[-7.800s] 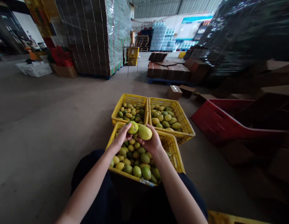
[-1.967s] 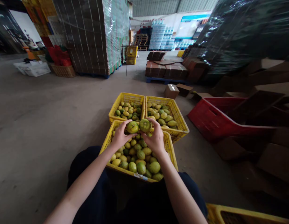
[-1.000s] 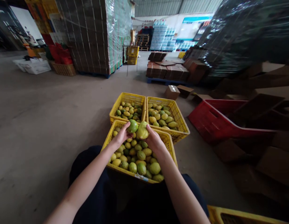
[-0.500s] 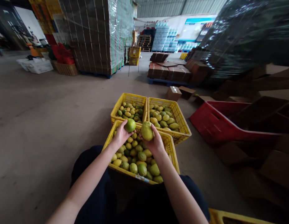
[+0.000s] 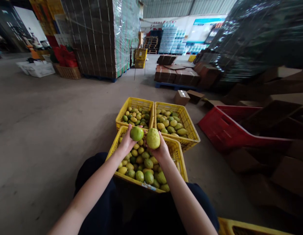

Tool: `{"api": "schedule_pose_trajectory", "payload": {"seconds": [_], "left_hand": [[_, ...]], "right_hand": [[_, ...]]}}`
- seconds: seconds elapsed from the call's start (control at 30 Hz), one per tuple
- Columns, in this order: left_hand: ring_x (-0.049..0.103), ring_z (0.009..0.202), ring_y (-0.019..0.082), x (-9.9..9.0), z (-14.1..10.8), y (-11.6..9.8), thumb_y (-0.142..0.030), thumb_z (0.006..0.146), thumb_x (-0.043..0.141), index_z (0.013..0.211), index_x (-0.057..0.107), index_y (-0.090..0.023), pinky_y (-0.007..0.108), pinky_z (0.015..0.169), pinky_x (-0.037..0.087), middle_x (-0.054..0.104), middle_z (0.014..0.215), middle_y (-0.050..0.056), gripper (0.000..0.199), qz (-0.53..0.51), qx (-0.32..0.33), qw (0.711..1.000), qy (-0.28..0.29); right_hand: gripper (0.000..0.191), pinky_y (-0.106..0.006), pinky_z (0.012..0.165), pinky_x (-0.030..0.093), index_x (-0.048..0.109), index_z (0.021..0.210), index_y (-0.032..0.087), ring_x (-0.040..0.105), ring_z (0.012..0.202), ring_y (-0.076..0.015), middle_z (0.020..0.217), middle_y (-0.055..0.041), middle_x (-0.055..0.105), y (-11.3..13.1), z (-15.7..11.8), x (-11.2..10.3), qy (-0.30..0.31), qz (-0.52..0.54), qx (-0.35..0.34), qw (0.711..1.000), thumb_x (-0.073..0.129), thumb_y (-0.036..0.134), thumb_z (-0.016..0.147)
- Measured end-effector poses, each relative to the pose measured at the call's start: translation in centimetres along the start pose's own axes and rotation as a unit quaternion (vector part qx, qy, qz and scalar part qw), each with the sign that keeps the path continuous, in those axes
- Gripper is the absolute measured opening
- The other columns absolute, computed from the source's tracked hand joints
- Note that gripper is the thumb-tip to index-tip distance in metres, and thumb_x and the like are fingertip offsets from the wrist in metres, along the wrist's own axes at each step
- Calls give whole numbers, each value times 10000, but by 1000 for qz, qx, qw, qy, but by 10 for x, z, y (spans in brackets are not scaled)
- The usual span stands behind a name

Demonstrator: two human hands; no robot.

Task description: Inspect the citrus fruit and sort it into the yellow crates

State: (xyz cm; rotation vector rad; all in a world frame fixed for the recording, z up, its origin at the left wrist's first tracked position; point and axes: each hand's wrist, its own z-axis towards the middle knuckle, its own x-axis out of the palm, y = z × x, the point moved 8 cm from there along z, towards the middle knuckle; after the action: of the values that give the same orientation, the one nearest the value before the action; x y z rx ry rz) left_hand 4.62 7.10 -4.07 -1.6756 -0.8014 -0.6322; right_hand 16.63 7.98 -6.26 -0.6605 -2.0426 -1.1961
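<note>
My left hand (image 5: 127, 142) is closed around a smooth green lemon (image 5: 137, 133). To its right, my right hand (image 5: 162, 149) grips a larger, bumpy yellow-green lemon (image 5: 153, 138). Both fruits are held up side by side, a small gap between them, above the near yellow crate (image 5: 182, 163). Inside that crate lie many lemons (image 5: 148, 178), some green and some yellow. My forearms cover parts of its left and right sides.
Behind the near crate stand a left yellow crate (image 5: 122, 114) and a right yellow crate (image 5: 194, 130), both holding lemons. A red crate (image 5: 215, 127) with cardboard stands to the right. Flattened cartons (image 5: 187, 78) lie on a blue pallet farther back.
Both lemons have turned slightly in my hands, and the right one now shows more of its bumpy side. My hands stay over the near crate, almost in the same place.
</note>
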Motion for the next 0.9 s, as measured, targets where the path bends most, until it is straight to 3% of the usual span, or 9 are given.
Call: {"api": "schedule_pose_trajectory", "payload": {"seconds": [0.1,0.23,0.4,0.6,0.8,0.9], "left_hand": [[661,688,149,-3,1,1,-467,964,492,1071,685,-136,242,643,541,725,843,65,398,-23,-13,1000,-12],[621,554,146,-7,-1,4,-488,991,388,1023,664,-129,245,526,521,676,726,49,454,-60,-65,995,-55],[591,491,115,-14,-4,2,-335,900,609,1052,634,-150,162,375,385,614,630,4,241,-57,-65,989,-120],[577,481,119,-6,-1,8,-479,971,395,1119,647,-67,181,429,487,640,641,69,505,-92,-91,989,-68],[602,448,109,-1,-3,0,-355,998,365,1255,598,-161,158,372,467,706,757,57,398,-69,-73,992,-72],[605,443,113,-3,-3,0,-330,1005,371,1222,604,-148,170,397,501,687,707,39,367,-72,-68,990,-99]], "right_hand": [[283,-292,463,558,664,887,168,698,564,-203,694,-50,736,0,-2,4,20,17,6,1000,538,418,917],[173,-267,456,549,659,890,167,694,561,-187,705,-36,737,5,-8,4,3,20,-9,1000,639,333,845],[147,-242,345,454,647,809,166,644,472,-183,634,-39,714,4,-8,6,8,5,-13,1000,639,313,806],[154,-322,544,597,673,875,151,716,629,-214,708,-58,743,-4,-2,1,7,8,2,1000,586,273,842],[249,-375,666,633,684,1056,175,739,709,-216,826,-44,768,1,-6,12,45,-5,-20,999,532,193,859],[249,-413,721,639,664,1070,173,747,752,-223,797,-52,765,-1,-6,9,20,33,9,999,481,215,908]]}}
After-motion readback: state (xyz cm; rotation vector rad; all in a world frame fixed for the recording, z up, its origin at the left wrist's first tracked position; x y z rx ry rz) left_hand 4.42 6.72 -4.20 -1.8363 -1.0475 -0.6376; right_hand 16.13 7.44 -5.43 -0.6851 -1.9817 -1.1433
